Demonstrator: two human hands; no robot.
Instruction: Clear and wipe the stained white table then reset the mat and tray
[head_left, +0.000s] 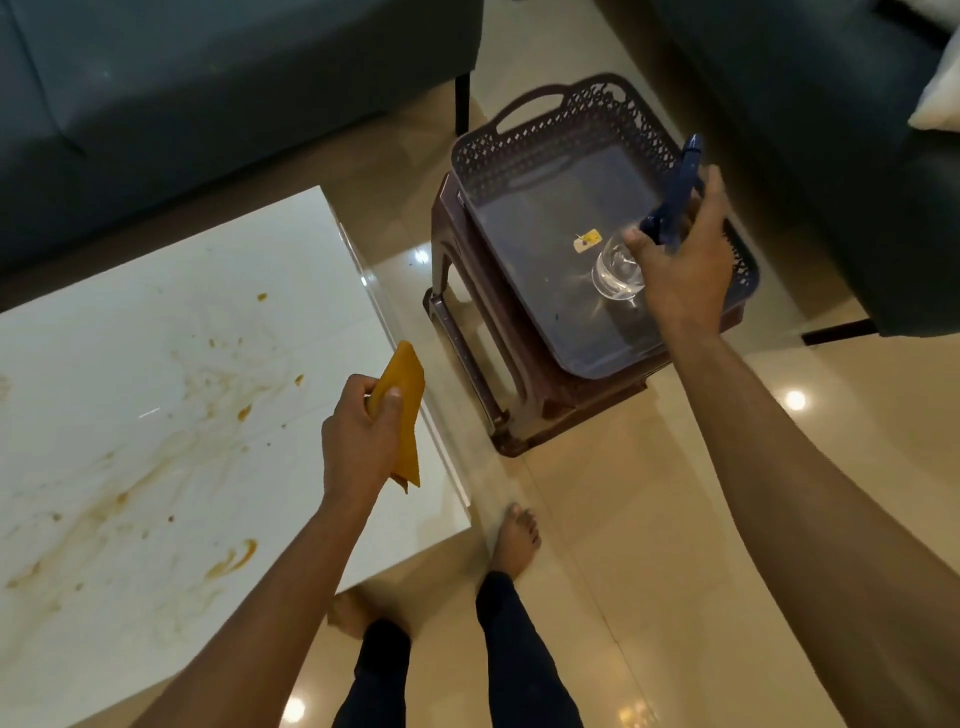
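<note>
The white table (156, 364) fills the left, smeared with brown and orange stains. My left hand (363, 436) grips a folded orange cloth (402, 415) above the table's right edge. My right hand (685, 260) holds a spray bottle with a dark blue head (675, 192) and a clear body (618, 270), hanging over the grey lattice-walled tray (545, 145). The tray sits on a brown plastic stool (467, 332) to the right of the table. A small yellow tag lies on the tray's floor. No mat is in view.
A dark sofa (208, 78) runs behind the table, and a second dark sofa (831, 130) with a white cushion stands at the right. My bare feet (514, 540) stand on the glossy beige tile floor between table and stool.
</note>
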